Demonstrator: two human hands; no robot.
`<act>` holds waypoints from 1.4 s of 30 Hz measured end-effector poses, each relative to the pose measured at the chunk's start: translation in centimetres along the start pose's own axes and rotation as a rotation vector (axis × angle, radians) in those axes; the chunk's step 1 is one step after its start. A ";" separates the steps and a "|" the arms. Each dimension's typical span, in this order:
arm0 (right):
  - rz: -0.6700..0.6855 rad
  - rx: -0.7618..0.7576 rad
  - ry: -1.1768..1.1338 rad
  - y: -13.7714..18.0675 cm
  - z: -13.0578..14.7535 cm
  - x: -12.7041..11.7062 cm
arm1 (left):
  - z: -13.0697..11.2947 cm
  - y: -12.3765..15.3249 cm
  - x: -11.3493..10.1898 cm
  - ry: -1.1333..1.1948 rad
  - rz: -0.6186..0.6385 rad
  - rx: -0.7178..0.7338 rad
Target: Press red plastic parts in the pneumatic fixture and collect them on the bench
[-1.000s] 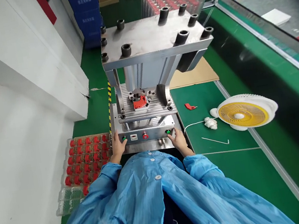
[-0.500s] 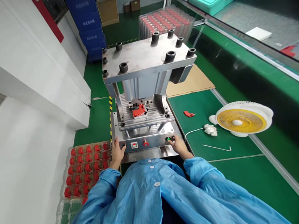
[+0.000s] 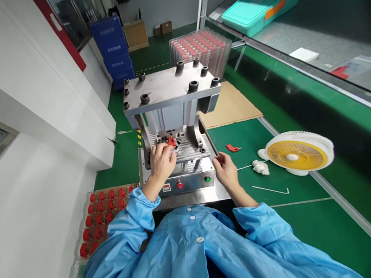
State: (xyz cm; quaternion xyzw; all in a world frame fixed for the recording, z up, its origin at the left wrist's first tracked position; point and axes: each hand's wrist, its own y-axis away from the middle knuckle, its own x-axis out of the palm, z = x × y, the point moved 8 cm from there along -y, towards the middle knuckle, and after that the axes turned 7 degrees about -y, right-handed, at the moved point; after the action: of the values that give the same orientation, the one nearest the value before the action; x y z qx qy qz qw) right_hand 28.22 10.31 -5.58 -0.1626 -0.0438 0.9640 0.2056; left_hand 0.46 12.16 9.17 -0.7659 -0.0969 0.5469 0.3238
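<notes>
Both hands have left the buttons [image 3: 207, 179] of the press [image 3: 170, 87]: left hand [image 3: 161, 159] curls its fingers on the red part [image 3: 171, 141] inside; right hand [image 3: 225, 170] hovers beside it, half-open, empty.

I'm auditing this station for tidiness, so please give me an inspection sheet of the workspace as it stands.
Surface: green mat, no spill seen.
Job's things: red part in the press; tray of red parts at left.
Clutter: loose red piece, fan, white wad, bent rod, cardboard.
Grippers: left hand fingertips on red part, grip unclear; right hand half curled beside press, nothing seen in it.
Cables: thin white cord by the fan.
Surroundings: blue crates, teal bin, white wall.
</notes>
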 end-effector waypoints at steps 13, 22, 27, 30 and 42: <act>0.157 -0.232 0.124 -3.5 6.9 5.7 | -0.8 -2.5 2.7 -0.327 0.194 -0.221; 0.170 -0.142 0.164 -2.9 5.8 6.7 | -0.5 -2.5 3.1 -0.401 0.162 -0.306; 0.167 -0.140 0.140 -2.8 5.9 6.8 | -0.4 -2.6 3.0 -0.416 0.152 -0.314; 0.168 -0.154 0.128 -2.8 6.0 6.8 | -0.4 -2.6 3.1 -0.426 0.177 -0.327; 0.203 -0.144 0.115 -2.7 6.5 6.8 | -0.1 -2.8 3.2 -0.477 0.226 -0.321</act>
State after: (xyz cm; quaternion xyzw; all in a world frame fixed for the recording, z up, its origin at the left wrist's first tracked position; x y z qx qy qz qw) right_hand 21.25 15.45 -1.07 -0.2353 -0.0843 0.9634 0.0972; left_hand 2.36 15.89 8.36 -0.6631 -0.1695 0.7216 0.1041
